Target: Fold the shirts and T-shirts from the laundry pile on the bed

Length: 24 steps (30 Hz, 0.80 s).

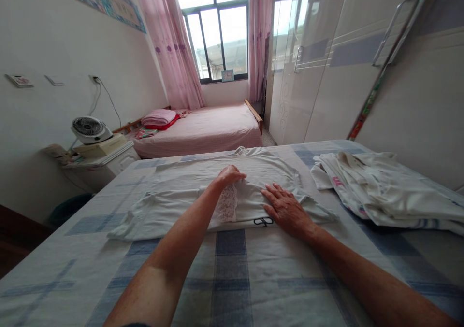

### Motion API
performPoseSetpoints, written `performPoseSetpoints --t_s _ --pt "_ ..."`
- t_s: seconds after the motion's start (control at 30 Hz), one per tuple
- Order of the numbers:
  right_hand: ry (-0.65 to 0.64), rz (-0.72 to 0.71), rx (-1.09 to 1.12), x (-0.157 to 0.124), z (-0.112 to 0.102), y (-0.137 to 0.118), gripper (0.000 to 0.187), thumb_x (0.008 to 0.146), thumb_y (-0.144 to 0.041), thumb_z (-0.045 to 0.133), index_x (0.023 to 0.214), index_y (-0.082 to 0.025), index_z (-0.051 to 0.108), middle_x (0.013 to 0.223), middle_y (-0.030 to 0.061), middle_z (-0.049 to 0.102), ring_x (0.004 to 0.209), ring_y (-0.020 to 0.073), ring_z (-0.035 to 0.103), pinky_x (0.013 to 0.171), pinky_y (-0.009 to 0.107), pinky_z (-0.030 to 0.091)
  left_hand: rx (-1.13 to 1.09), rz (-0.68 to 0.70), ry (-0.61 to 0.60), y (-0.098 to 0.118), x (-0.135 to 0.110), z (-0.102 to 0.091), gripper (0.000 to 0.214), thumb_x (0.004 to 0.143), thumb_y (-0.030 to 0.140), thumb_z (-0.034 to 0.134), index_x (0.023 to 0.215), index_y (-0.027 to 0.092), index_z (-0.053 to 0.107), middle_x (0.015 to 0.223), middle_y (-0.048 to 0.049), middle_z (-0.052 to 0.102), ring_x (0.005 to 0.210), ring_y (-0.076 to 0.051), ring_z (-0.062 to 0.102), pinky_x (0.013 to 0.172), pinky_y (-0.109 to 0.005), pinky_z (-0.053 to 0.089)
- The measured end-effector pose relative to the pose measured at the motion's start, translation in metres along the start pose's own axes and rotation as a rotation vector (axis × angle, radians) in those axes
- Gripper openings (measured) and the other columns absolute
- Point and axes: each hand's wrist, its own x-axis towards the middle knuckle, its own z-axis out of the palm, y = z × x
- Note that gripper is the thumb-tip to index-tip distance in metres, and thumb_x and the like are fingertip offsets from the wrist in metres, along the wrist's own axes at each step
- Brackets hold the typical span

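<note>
Bed with blue-and-white checked cotton sheet nearest; white long-sleeved garment with lace panel and black bow-shaped print lies across it, partly folded over. Right hand presses flat on it, fingers spread. Left hand touches it farther up, fingers narrow and curled; can't tell if cloth is pinched. Stacked white clothes right, pink-sheeted bed beyond.

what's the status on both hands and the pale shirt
Left hand on pale shirt, grip unclear. Right hand open, palm down on it. Shirt laid across checked sheet; clothes pile to its right.
</note>
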Motion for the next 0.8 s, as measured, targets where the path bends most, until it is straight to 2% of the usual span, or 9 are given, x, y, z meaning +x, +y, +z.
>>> performPoseSetpoints --t_s 0.2,0.27,0.33,0.4,0.5,0.57,0.6,0.7,0.8 --pt "0.001 -0.009 -0.002 0.000 0.003 0.001 0.047 0.093 -0.037 0.035 0.134 -0.018 0.049 0.145 0.0103 0.042 0.137 0.0272 0.030 0.108 0.044 0.028 0.056 -0.078 0.120 -0.003 0.007 0.015 0.023 0.074 0.028 0.056 0.055 0.014 0.058 0.048 0.0006 0.045 0.052 -0.013 0.048 0.052 -0.025 0.035" --pt "-0.005 -0.007 -0.005 0.000 0.003 0.001 0.047 0.093 -0.036 0.035 0.134 -0.018 0.049 0.146 0.0102 0.041 0.137 0.0271 0.031 0.108 0.044 0.029 0.110 -0.079 0.178 0.000 0.004 0.019 0.021 0.076 0.026 0.054 0.061 0.013 0.061 0.061 -0.0056 0.056 0.068 -0.020 0.057 0.063 -0.029 0.042" --pt "-0.009 -0.003 -0.008 0.000 0.003 0.001 0.047 0.093 -0.036 0.036 0.135 -0.018 0.049 0.145 0.0102 0.042 0.136 0.0271 0.032 0.108 0.044 0.029 0.163 -0.050 0.242 0.005 -0.004 0.021 0.019 0.080 0.024 0.052 0.074 0.013 0.066 0.085 -0.0133 0.064 0.090 -0.026 0.060 0.079 -0.037 0.044" --pt "0.025 0.000 -0.016 0.000 0.002 0.001 0.049 0.093 -0.035 0.037 0.137 -0.016 0.047 0.147 0.0111 0.039 0.137 0.0272 0.030 0.108 0.045 0.028 0.200 0.018 0.293 0.010 -0.020 0.021 0.021 0.084 0.024 0.049 0.093 0.016 0.066 0.112 -0.0158 0.062 0.113 -0.028 0.052 0.095 -0.042 0.039" --pt "0.111 -0.066 -0.043 -0.001 0.001 0.000 0.053 0.092 -0.036 0.040 0.142 -0.017 0.039 0.152 0.0111 0.029 0.141 0.0270 0.020 0.111 0.048 0.022 0.345 0.331 0.277 0.008 -0.052 0.020 0.032 0.088 0.025 0.047 0.117 0.021 0.060 0.138 -0.0106 0.049 0.135 -0.026 0.032 0.111 -0.046 0.022" --pt "0.112 -0.127 -0.051 -0.002 0.001 0.000 0.054 0.092 -0.038 0.041 0.143 -0.020 0.038 0.153 0.0097 0.027 0.142 0.0264 0.017 0.112 0.048 0.019 0.471 0.535 0.191 -0.004 -0.073 0.019 0.039 0.090 0.030 0.046 0.128 0.023 0.052 0.146 -0.0083 0.040 0.141 -0.026 0.022 0.114 -0.049 0.014" --pt "0.091 -0.137 -0.050 -0.003 0.002 0.000 0.053 0.093 -0.040 0.040 0.142 -0.021 0.039 0.152 0.0096 0.028 0.142 0.0261 0.018 0.112 0.048 0.020 0.513 0.569 0.140 -0.013 -0.081 0.018 0.044 0.091 0.034 0.044 0.133 0.023 0.048 0.148 -0.0080 0.037 0.142 -0.027 0.019 0.114 -0.051 0.014" --pt "0.012 -0.092 -0.049 -0.005 0.006 0.001 0.053 0.094 -0.045 0.034 0.140 -0.019 0.043 0.150 0.0101 0.034 0.139 0.0258 0.025 0.110 0.046 0.025 0.523 0.428 0.019 -0.050 -0.096 0.006 0.054 0.093 0.045 0.036 0.142 0.023 0.037 0.151 -0.0079 0.032 0.142 -0.027 0.019 0.113 -0.050 0.017" --pt "-0.028 -0.068 -0.057 -0.005 0.007 0.002 0.054 0.094 -0.046 0.032 0.139 -0.018 0.044 0.149 0.0093 0.035 0.138 0.0251 0.028 0.110 0.045 0.027 0.512 0.238 0.014 -0.089 -0.099 -0.017 0.061 0.093 0.050 0.032 0.144 0.018 0.034 0.151 -0.0104 0.030 0.141 -0.027 0.021 0.114 -0.047 0.018"
